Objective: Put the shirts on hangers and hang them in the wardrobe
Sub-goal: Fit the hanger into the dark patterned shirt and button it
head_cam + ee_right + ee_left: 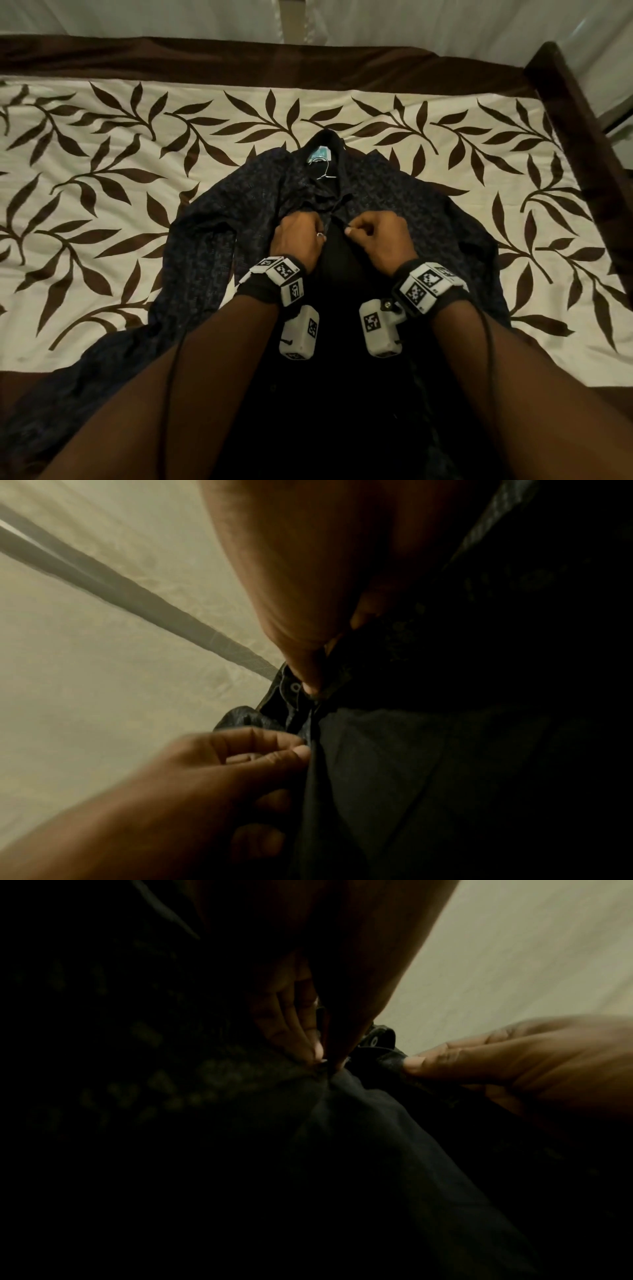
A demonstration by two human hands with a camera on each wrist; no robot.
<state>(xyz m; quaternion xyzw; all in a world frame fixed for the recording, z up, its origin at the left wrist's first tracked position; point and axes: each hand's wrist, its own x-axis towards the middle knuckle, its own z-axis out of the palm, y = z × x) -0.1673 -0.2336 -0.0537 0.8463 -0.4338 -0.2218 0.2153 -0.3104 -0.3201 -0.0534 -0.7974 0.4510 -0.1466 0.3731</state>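
Observation:
A dark patterned shirt (411,205) lies face up on the bed, collar away from me, its front partly apart. The metal hook of a hanger (322,168) pokes out at the collar; the hanger's other parts are hidden under the cloth. My left hand (318,230) pinches the left front edge of the shirt (359,1123) at chest height. My right hand (350,229) pinches the right front edge just across the gap. In the right wrist view a button (295,687) shows beside my right thumb, and the left hand's fingertips (301,749) grip the cloth below it.
The bedspread (137,144) is cream with brown leaves and a brown border. A dark wooden bed frame (575,113) runs along the right side. Pale curtains (171,17) hang behind the bed. One sleeve of the shirt trails toward the near left edge.

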